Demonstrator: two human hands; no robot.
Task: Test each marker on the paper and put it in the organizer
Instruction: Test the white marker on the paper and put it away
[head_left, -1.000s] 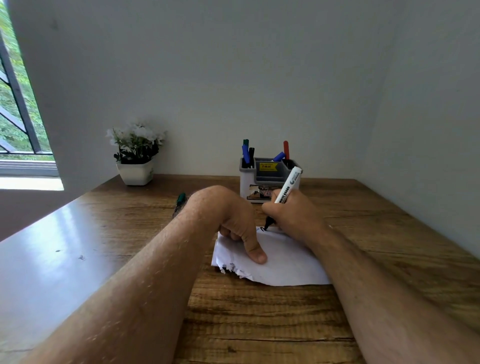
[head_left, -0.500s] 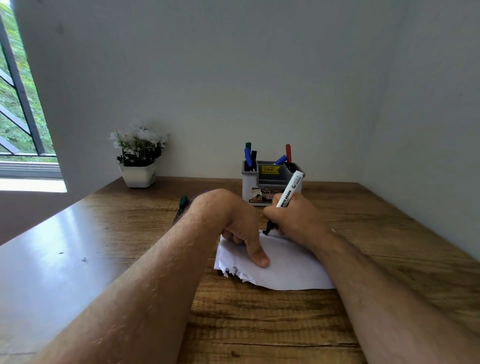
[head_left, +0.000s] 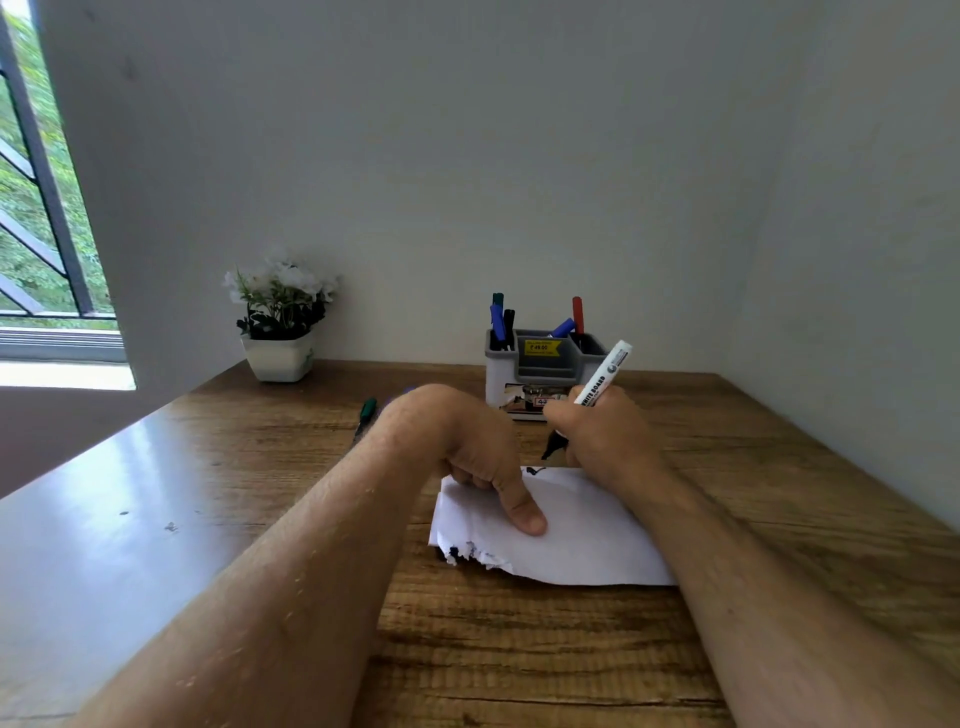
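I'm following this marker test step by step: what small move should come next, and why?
Probably carry the white marker in the right hand up to the organizer. A black mark already shows on the paper, and the tip sits lifted just beyond the paper's far edge.

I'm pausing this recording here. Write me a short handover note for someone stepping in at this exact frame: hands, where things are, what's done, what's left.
Right hand: grips the white marker, black tip just off the paper's far edge, beside a small black mark.
Left hand: thumb presses the paper flat on the table.
Organizer: at the back wall, already holding several markers, blue, dark and red.
Green marker: lies on the table behind the left wrist, not in the organizer.
Done: the white marker appears tested.
Left: put it in the organizer, then test and store the green one.
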